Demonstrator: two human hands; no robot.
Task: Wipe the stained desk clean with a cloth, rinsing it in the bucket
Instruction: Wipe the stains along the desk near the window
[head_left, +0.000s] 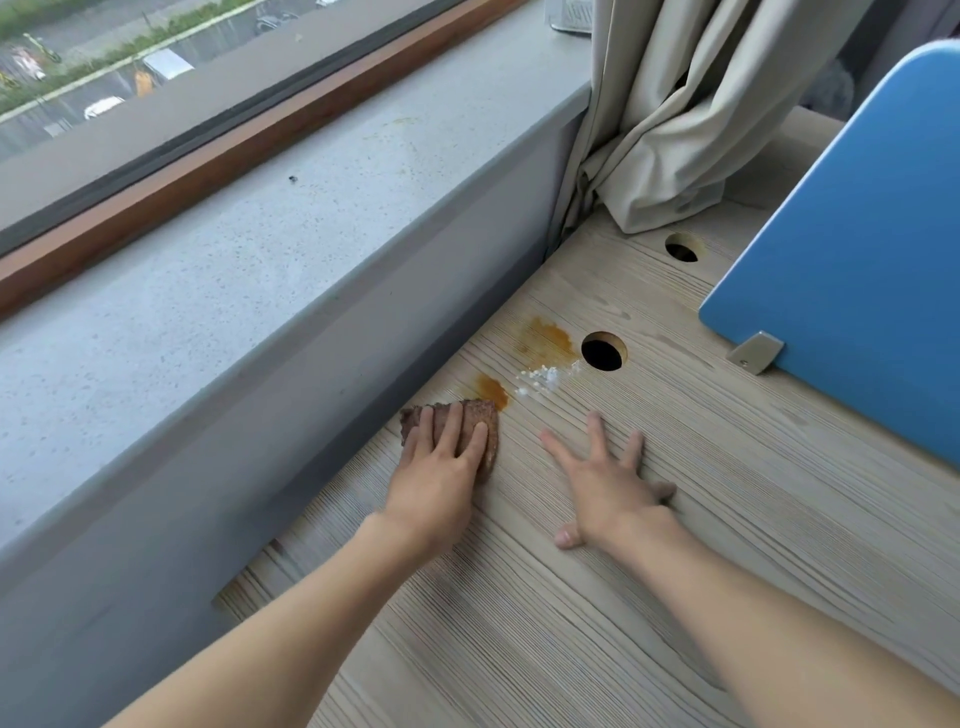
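Observation:
My left hand (441, 467) lies flat with straight fingers on a brown cloth (491, 418), pressing it onto the pale wooden desk (597, 623) close to the grey wall under the window sill. Just past the cloth's far corner is a small orange stain (492, 388). A larger orange stain (545, 340) and some white powder (540, 378) lie further on, beside a round cable hole (602, 351). My right hand (608, 478) rests on the desk to the right with fingers spread, holding nothing. No bucket is in view.
A blue divider panel (852, 270) stands on the desk at right, held by a metal bracket (756, 352). A beige curtain (675, 119) hangs down onto the desk's far end near a second hole (681, 248). The grey window sill (234, 249) runs along the left.

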